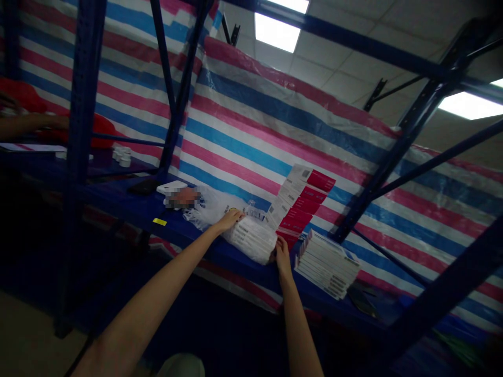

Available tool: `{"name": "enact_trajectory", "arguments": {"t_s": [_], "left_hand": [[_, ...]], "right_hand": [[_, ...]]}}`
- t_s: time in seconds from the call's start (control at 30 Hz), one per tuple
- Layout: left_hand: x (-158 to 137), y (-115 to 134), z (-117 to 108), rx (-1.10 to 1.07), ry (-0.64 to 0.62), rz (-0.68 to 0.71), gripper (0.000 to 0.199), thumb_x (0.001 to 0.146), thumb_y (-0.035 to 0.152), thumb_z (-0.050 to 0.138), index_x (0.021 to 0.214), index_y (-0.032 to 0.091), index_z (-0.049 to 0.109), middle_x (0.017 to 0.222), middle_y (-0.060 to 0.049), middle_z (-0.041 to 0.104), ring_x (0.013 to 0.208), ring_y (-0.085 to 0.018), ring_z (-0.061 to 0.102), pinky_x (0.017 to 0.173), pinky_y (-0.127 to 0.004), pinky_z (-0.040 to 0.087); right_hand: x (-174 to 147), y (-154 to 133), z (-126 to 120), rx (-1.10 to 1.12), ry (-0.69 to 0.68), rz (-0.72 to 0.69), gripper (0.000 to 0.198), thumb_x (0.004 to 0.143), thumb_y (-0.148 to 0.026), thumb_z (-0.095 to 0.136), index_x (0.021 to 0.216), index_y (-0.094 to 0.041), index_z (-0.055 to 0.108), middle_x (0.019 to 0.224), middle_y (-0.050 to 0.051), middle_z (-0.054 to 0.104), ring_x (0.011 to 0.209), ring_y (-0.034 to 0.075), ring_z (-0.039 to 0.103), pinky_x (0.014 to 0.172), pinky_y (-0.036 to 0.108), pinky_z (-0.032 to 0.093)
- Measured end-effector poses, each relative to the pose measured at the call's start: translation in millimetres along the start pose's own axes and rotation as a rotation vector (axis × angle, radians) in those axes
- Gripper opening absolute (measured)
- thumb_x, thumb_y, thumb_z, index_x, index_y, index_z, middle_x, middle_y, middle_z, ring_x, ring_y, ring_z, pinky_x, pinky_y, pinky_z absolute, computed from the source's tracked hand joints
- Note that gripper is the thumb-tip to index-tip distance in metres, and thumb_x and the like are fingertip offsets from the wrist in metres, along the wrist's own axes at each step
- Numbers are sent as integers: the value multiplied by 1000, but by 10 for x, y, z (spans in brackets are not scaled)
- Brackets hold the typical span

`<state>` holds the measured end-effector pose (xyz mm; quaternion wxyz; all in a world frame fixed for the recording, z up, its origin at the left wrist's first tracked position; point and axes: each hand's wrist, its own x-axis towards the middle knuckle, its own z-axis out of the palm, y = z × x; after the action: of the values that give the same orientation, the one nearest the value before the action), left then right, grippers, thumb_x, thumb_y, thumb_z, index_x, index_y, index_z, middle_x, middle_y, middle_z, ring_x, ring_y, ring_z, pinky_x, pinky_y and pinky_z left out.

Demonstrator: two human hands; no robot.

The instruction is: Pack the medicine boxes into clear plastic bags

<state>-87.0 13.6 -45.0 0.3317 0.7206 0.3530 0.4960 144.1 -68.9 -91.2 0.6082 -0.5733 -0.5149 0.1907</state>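
Observation:
A translucent white plastic bag (251, 242) wraps a bundle of boxes on the blue shelf, and printed lines show through it. At the bag's upper left, the fingers of my left hand (230, 221) are closed on the plastic. My right hand (282, 252) is closed around the bag's right end, its fingertips partly hidden. Behind the bundle stands a tall, leaning stack of red and white boxes (302, 207). A small clear bottle (252, 208) shows just beyond the bag. Loose crumpled plastic (210, 204) spreads out to the left.
A stack of white boxes (326, 264) stands to the right, near a dark flat object (362, 302). A yellow label (159, 222) lies on the shelf (129, 209). Blue rack posts (80, 104) frame the space. At far left is another person's arm (31, 124) near small white bottles (122, 156).

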Motion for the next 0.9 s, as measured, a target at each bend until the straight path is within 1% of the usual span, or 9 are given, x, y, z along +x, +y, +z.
{"name": "enact_trajectory", "arguments": {"t_s": [0.03, 0.13, 0.3, 0.4, 0.5, 0.57, 0.63, 0.77, 0.9], "left_hand": [[13, -19, 14, -13, 3, 6, 31, 82, 30, 38, 82, 13, 64, 87, -5, 64, 84, -17, 57, 81, -30, 43], [35, -84, 80, -64, 3, 20, 27, 78, 28, 44, 87, 12, 64, 96, -8, 64, 94, -19, 56, 87, -32, 41], [8, -204, 113, -162, -59, 11, 31, 74, 21, 44, 96, 13, 64, 102, -8, 65, 97, -19, 57, 87, -33, 42], [-38, -251, 81, -204, -48, 22, 33, 73, 25, 47, 99, 13, 64, 104, -7, 65, 101, -21, 56, 91, -34, 39], [-99, -256, 50, -254, -2, -42, 38, 76, 40, 47, 92, 11, 66, 97, -8, 67, 98, -23, 57, 91, -34, 39], [-144, -240, 25, -299, -20, -106, 47, 78, 49, 43, 88, 10, 67, 90, -8, 68, 92, -23, 58, 86, -33, 41], [-184, -221, -4, -320, -51, -125, 48, 74, 53, 48, 86, 10, 67, 85, -7, 68, 87, -23, 59, 82, -32, 42], [-219, -210, -54, -297, -40, -140, 42, 60, 48, 64, 80, 11, 68, 81, -6, 68, 83, -22, 58, 76, -29, 42], [-212, -211, -59, -284, 12, -169, 36, 60, 39, 65, 77, 8, 68, 77, -9, 68, 73, -21, 59, 67, -28, 43]], "right_hand": [[22, 26, 4, -18, 9, 13, 55, 67, -48, 42, 111, -16, 50, 100, 10, 61, 82, 20, 60, 61, 29, 48], [43, 98, 20, -84, 35, -17, 49, 69, -48, 38, 103, -16, 51, 89, 9, 63, 75, 19, 60, 58, 28, 47], [-20, 124, 42, -207, 139, -163, 37, 72, -44, 39, 88, -17, 57, 87, 10, 62, 81, 21, 58, 72, 33, 45], [-81, 63, 39, -256, 125, -197, 33, 73, -44, 40, 84, -18, 58, 88, 10, 63, 82, 22, 57, 76, 33, 43], [-135, -26, 26, -258, 57, -126, 38, 76, -44, 35, 90, -18, 58, 90, 8, 64, 84, 21, 58, 75, 31, 43], [-161, -79, 16, -231, 18, -62, 39, 76, -44, 37, 96, -19, 58, 93, 7, 65, 86, 20, 59, 77, 30, 43], [-179, -117, 7, -218, -4, -44, 38, 73, -41, 42, 99, -18, 57, 95, 6, 65, 87, 20, 58, 78, 29, 42], [-192, -130, -7, -215, -32, -59, 34, 71, -36, 45, 97, -18, 57, 93, 5, 64, 85, 18, 57, 78, 28, 41], [-131, -75, -7, -193, -53, -1, 33, 73, -43, 43, 92, -19, 58, 86, 3, 64, 81, 17, 57, 76, 27, 40]]}}
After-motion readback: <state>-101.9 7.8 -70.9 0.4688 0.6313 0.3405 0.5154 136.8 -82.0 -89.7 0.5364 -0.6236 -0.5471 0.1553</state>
